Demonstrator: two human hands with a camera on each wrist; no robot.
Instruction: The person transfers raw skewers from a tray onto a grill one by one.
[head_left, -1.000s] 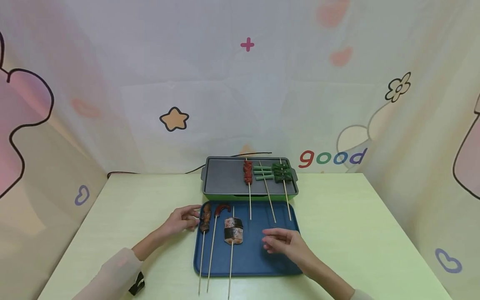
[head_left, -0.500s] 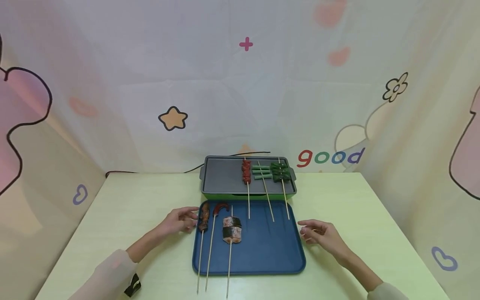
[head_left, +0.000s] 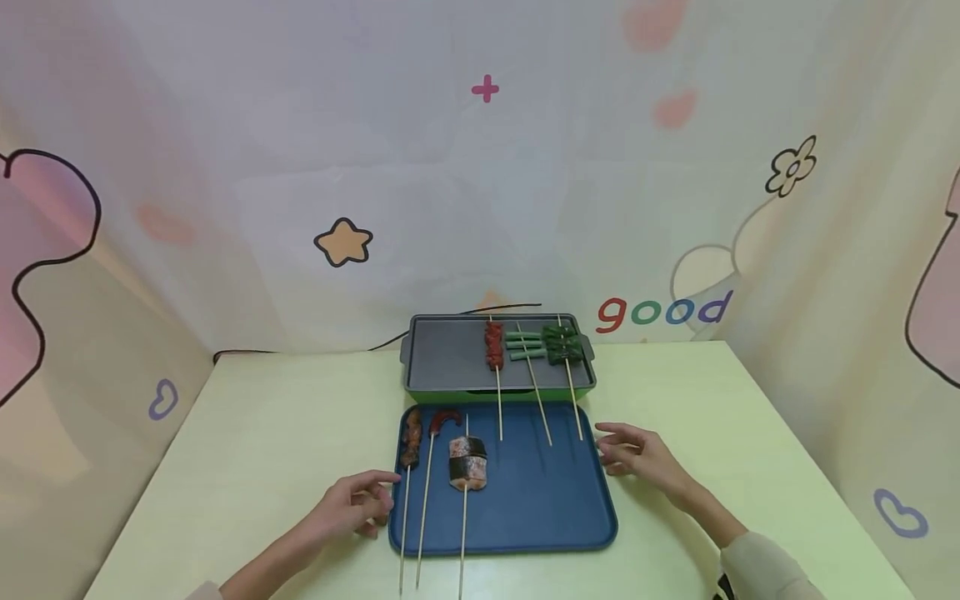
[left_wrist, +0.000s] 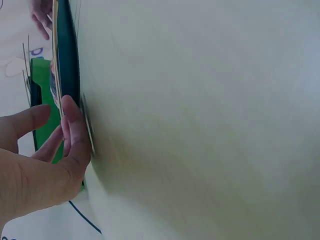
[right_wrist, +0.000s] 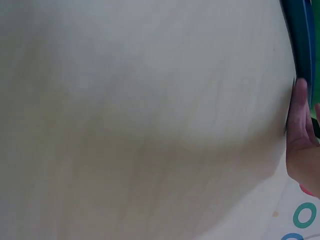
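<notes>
A blue tray (head_left: 540,508) lies in front of the grill and bears a brown meat skewer (head_left: 410,437), a red curved skewer (head_left: 442,418) and a thick banded skewer (head_left: 468,463). My left hand (head_left: 352,507) is at the tray's left edge, its fingertips right at the rim and its fingers loosely bent. Across from it, my right hand (head_left: 643,458) has its fingertips at the right rim, near the upper corner. In the left wrist view the thumb stands apart from the fingers (left_wrist: 75,130). Neither hand holds a skewer.
Behind the tray stands a green grill with a dark plate (head_left: 446,354). On it lie a red meat skewer (head_left: 494,346), a green stalk skewer (head_left: 527,344) and a leafy skewer (head_left: 562,344), their sticks reaching over the tray. A black cord (head_left: 386,341) runs behind.
My right hand has moved from over the tray to its right edge. The left hand has slid down along the left edge, toward me. The skewers lie as before.
</notes>
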